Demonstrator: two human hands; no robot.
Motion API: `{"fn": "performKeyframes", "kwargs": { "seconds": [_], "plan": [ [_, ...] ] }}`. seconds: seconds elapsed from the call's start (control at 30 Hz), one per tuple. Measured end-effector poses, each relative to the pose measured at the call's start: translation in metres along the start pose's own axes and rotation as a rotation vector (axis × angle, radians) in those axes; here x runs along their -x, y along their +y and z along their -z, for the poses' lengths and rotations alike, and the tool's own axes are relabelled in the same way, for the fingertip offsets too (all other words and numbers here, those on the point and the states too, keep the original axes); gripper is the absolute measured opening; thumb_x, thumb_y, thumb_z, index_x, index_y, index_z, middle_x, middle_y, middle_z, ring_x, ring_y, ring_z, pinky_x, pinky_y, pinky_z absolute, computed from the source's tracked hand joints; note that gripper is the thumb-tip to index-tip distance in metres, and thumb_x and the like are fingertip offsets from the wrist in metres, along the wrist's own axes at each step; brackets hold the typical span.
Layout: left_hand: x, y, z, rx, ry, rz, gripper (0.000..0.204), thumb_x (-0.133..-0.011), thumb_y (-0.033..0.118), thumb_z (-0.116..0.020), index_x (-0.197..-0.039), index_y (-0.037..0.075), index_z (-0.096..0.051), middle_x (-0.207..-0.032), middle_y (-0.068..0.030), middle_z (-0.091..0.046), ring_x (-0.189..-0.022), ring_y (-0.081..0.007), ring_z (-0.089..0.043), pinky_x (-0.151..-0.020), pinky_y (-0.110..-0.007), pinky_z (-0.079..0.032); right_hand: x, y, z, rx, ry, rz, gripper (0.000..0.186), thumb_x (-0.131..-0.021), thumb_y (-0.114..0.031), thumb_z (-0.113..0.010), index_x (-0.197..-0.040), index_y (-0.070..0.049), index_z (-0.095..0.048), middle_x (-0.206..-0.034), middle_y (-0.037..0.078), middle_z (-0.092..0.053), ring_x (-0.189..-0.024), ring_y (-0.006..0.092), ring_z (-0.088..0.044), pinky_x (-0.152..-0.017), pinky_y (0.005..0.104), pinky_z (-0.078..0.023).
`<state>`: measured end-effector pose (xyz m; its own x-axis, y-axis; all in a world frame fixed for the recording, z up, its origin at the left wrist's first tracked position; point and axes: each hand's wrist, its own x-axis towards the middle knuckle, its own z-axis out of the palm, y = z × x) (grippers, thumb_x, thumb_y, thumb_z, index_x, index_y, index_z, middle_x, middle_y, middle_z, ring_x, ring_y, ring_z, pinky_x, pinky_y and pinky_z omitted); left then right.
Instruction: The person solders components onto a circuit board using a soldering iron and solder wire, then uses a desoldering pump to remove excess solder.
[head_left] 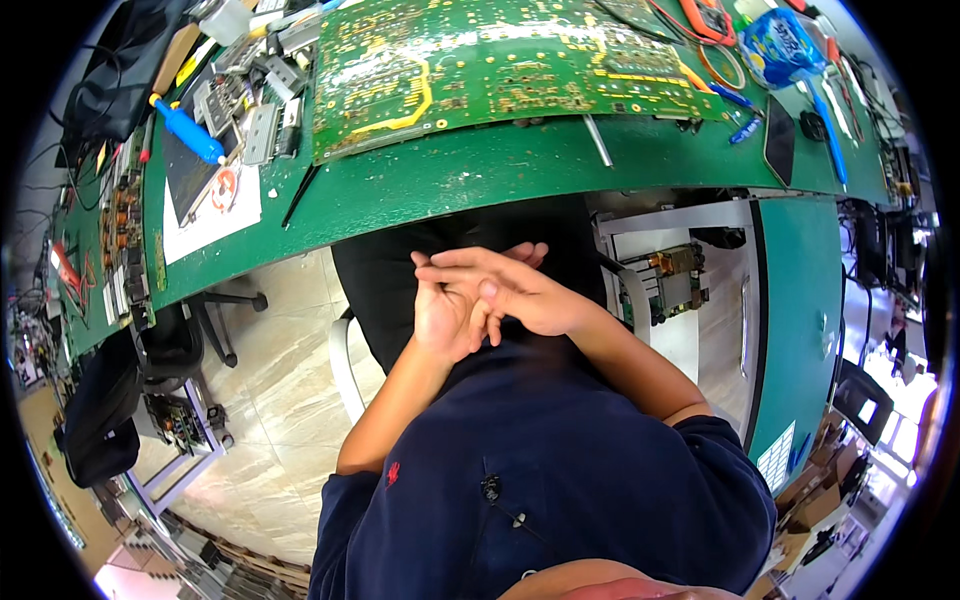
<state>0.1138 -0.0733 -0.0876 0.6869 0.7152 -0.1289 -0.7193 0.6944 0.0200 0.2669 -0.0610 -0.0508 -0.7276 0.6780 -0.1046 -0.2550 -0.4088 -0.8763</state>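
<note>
In front of my lap, below the bench edge, my two hands touch and partly cross each other. My left hand [446, 318] has its palm turned up and its fingers partly spread, some of them hidden behind the other hand. Across it lies my right hand [530, 295], its fingers stretched toward the left and its thumb apart. Neither hand shows anything in it. Beyond them, a large green circuit board [500, 80] rests on the green bench top [420, 180], its near edge reaching close to the bench's front.
On the left of the bench lie a blue-handled tool [188, 130], a white paper sheet [205, 228] and metal parts [268, 130]. To the right are a dark phone [779, 140], a blue packet [780, 48] and an orange meter [707, 18]. Another board [675, 280] sits under the bench.
</note>
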Motion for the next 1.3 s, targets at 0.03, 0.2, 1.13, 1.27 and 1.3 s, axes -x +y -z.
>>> {"fn": "performKeyframes", "kwargs": {
  "seconds": [0.03,0.2,1.13,1.27,1.3],
  "plan": [
    [0.001,-0.009,-0.005,-0.166,0.142,-0.064,0.115,-0.071,0.088,-0.012,-0.137,-0.002,-0.038,-0.138,-0.0216,-0.042,-0.119,-0.0348,-0.049,-0.073,-0.035,-0.052,0.004,-0.001,0.001,0.027,0.005,0.002,0.047,-0.098,-0.013,-0.038,-0.142,-0.003,-0.026,-0.142,0.012,-0.043,-0.074,0.0145,-0.064,-0.057,0.0223,-0.049],
    [0.015,-0.017,0.005,-0.380,0.037,-0.013,0.119,-0.071,0.088,0.002,-0.130,-0.005,-0.047,-0.124,-0.0167,-0.053,-0.094,-0.0248,-0.051,-0.081,-0.027,-0.039,0.011,0.006,0.009,0.090,0.034,0.059,0.050,-0.099,-0.019,-0.039,-0.142,0.000,-0.024,-0.149,0.012,-0.032,-0.094,0.0167,-0.062,-0.060,0.0229,-0.051],
    [0.062,-0.005,-0.012,-1.571,-0.248,-0.106,0.043,-0.084,0.020,-0.068,-0.121,0.002,-0.057,-0.127,-0.0164,-0.055,-0.118,-0.0271,-0.051,-0.100,-0.038,-0.039,0.006,0.018,0.073,0.487,0.279,-0.157,0.035,-0.093,-0.013,-0.054,-0.125,-0.001,-0.049,-0.115,0.012,-0.062,-0.078,0.0104,-0.059,-0.071,0.0251,-0.049],
    [0.051,-0.003,-0.011,-1.752,-0.173,-0.156,0.009,-0.082,0.011,-0.067,-0.081,0.002,-0.067,-0.087,-0.0101,-0.067,-0.078,-0.0251,-0.063,-0.072,-0.035,-0.047,-0.003,0.008,0.070,0.709,0.078,-0.229,0.034,-0.090,-0.012,-0.058,-0.121,-0.002,-0.053,-0.113,0.010,-0.063,-0.081,0.0092,-0.058,-0.072,0.0281,-0.049],
    [0.040,0.001,-0.011,-1.780,-0.030,-0.272,0.009,-0.083,0.009,-0.065,-0.081,0.001,-0.065,-0.084,-0.0099,-0.066,-0.074,-0.0228,-0.061,-0.069,-0.033,-0.046,-0.006,0.003,0.063,0.721,0.077,-0.238,0.038,-0.085,-0.017,-0.064,-0.118,0.000,-0.056,-0.106,0.015,-0.066,-0.079,0.0187,-0.063,-0.071,0.0327,-0.050]
  ]
}}
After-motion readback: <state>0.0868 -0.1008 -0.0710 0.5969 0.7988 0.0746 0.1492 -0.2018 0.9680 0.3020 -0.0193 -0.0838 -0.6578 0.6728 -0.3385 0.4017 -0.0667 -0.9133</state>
